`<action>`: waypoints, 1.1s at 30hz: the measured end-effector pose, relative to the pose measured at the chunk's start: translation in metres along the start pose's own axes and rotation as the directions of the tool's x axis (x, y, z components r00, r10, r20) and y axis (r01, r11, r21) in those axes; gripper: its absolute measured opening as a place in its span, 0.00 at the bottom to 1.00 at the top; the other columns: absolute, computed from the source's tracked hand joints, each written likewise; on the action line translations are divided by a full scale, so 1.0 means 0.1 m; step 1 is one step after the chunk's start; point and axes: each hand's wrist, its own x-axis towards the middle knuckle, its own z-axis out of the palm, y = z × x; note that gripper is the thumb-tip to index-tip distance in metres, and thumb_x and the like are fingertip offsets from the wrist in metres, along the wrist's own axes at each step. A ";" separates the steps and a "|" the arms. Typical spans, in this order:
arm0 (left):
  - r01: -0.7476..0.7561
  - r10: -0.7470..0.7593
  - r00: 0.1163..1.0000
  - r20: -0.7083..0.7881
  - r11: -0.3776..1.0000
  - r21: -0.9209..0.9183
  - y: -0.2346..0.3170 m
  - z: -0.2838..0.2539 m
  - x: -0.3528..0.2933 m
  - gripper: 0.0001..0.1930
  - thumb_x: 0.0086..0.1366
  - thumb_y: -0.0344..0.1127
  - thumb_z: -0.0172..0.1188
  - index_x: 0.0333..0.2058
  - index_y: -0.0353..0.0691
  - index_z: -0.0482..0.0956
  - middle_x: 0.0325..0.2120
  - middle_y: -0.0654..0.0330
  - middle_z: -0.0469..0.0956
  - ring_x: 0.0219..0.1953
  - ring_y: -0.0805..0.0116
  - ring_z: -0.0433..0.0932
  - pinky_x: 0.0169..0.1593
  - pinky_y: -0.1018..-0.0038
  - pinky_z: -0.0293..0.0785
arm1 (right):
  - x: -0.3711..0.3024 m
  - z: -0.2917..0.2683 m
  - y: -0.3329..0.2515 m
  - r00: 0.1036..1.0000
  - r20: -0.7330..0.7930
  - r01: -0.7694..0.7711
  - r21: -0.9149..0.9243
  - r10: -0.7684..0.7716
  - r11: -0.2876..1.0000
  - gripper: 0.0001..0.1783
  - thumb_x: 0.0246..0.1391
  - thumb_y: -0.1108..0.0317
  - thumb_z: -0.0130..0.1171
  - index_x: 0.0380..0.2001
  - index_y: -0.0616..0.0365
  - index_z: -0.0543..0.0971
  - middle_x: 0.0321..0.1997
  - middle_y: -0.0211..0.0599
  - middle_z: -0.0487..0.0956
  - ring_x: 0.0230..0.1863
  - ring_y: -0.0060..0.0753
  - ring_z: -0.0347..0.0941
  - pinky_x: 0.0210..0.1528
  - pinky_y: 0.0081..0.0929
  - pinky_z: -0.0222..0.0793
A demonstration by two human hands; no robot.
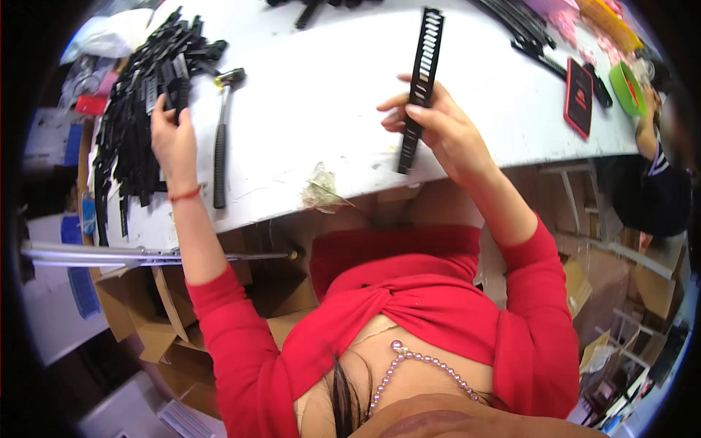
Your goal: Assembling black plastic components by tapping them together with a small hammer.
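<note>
My right hand (449,131) holds a long black slotted strip (427,55) above the white table, pinched between thumb and fingers. The strip stands nearly upright in the view, with a row of openings along its length. At the left, my left hand (174,139) is at a heap of similar black strips (131,139), its thumb and fingers closing round a black strip (174,84) there. Its exact grip is partly hidden among the dark pieces. Between my hands, nearer the left one, lies a hammer (220,146) with a black handle and a pale-and-black head.
On the white table (307,87) lie more black strips (515,22), a red-edged phone (578,98) and a green bowl (626,89). A tangle of pale thread (319,186) sits near the front edge. Cardboard boxes (139,306) stand below. Another person's arm (647,131) is at the right.
</note>
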 end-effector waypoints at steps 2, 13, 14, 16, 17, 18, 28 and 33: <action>-0.039 0.044 0.999 0.021 0.981 -0.189 0.32 -0.13 -0.30 0.21 0.65 0.27 0.59 0.57 0.35 0.74 0.40 0.54 0.77 0.36 0.69 0.80 0.42 0.75 0.77 | 0.09 -0.11 0.03 0.997 0.072 0.041 -0.044 -0.037 0.998 0.28 0.69 0.61 0.44 0.68 0.62 0.58 0.38 0.31 0.73 0.39 0.23 0.70 0.53 0.23 0.67; 0.003 0.134 0.955 0.264 0.888 -0.460 0.86 -0.01 -1.24 0.14 0.65 0.22 0.59 0.50 0.35 0.77 0.41 0.61 0.81 0.44 0.75 0.77 0.51 0.80 0.69 | 0.13 0.06 0.28 0.811 0.363 0.419 -0.908 -0.458 0.022 0.28 0.46 0.71 0.67 0.51 0.27 0.82 0.35 0.33 0.73 0.35 0.36 0.70 0.38 0.28 0.72; -0.004 0.130 0.957 0.261 0.902 -0.432 0.83 -0.01 -1.25 0.12 0.64 0.23 0.61 0.47 0.36 0.79 0.40 0.60 0.80 0.43 0.72 0.77 0.49 0.78 0.70 | 0.14 0.03 0.39 0.805 0.365 0.432 -0.901 -0.469 0.042 0.26 0.45 0.69 0.67 0.50 0.30 0.83 0.34 0.28 0.74 0.33 0.34 0.70 0.38 0.28 0.72; -0.014 0.134 0.955 0.265 0.912 -0.410 0.83 0.00 -1.27 0.11 0.62 0.24 0.63 0.44 0.38 0.81 0.38 0.59 0.79 0.41 0.69 0.77 0.47 0.75 0.71 | 0.14 -0.01 0.46 0.770 0.393 0.431 -0.901 -0.503 -0.046 0.24 0.44 0.68 0.68 0.47 0.33 0.84 0.35 0.24 0.77 0.32 0.32 0.70 0.38 0.27 0.72; -0.074 0.184 0.945 0.269 0.925 -0.374 0.85 0.01 -1.28 0.10 0.61 0.25 0.64 0.43 0.38 0.81 0.37 0.59 0.79 0.41 0.67 0.76 0.47 0.74 0.71 | 0.13 -0.01 0.45 0.773 0.385 0.419 -0.906 -0.505 -0.048 0.24 0.44 0.68 0.68 0.47 0.33 0.84 0.35 0.24 0.77 0.32 0.32 0.70 0.38 0.27 0.72; -0.135 0.234 0.933 0.274 0.932 -0.336 0.87 0.02 -1.28 0.10 0.60 0.26 0.66 0.42 0.39 0.82 0.37 0.59 0.79 0.41 0.65 0.76 0.48 0.72 0.71 | 0.11 -0.01 0.44 0.789 0.367 0.403 -0.914 -0.493 -0.037 0.23 0.43 0.67 0.69 0.46 0.35 0.84 0.36 0.23 0.79 0.33 0.32 0.71 0.38 0.27 0.71; -0.052 0.195 0.924 0.328 0.916 -0.398 0.77 0.01 -1.29 0.17 0.60 0.25 0.66 0.49 0.37 0.80 0.39 0.58 0.78 0.43 0.67 0.76 0.49 0.75 0.71 | 0.04 0.17 0.57 0.810 0.257 0.328 -0.944 -0.527 0.045 0.12 0.46 0.68 0.67 0.37 0.48 0.85 0.35 0.27 0.81 0.41 0.37 0.74 0.47 0.37 0.67; -0.125 0.262 0.885 0.385 0.930 -0.345 0.76 -0.04 -1.25 0.19 0.60 0.26 0.66 0.51 0.39 0.81 0.35 0.59 0.73 0.38 0.68 0.74 0.45 0.76 0.69 | 0.03 0.17 0.51 0.848 0.238 0.324 -0.940 -0.473 0.108 0.12 0.47 0.68 0.66 0.38 0.48 0.85 0.36 0.27 0.80 0.41 0.37 0.73 0.49 0.36 0.65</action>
